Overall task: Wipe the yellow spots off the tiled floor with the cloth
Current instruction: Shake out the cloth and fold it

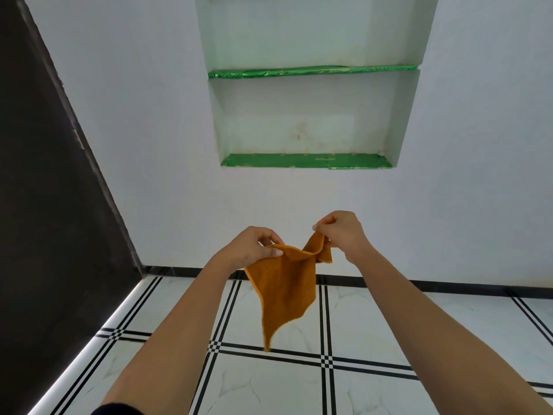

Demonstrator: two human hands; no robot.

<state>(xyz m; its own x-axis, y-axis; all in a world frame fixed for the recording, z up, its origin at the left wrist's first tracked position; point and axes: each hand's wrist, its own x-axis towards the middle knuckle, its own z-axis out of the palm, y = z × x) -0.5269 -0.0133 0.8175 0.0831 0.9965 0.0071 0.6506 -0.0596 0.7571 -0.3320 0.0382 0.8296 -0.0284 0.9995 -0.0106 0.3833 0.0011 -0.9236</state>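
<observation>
An orange-yellow cloth [284,292] hangs in the air in front of me, held by its top edge. My left hand [251,248] pinches its left corner and my right hand [341,235] pinches its right corner, a short way apart. The cloth's lowest corner dangles above the white tiled floor [374,322], which has black double lines. No yellow spots show on the tiles in view.
A white wall [155,145] stands ahead with a black skirting strip [449,286] at its foot. Set into it is a niche with green-lined shelves [305,161]. A dark wall [45,205] runs along the left.
</observation>
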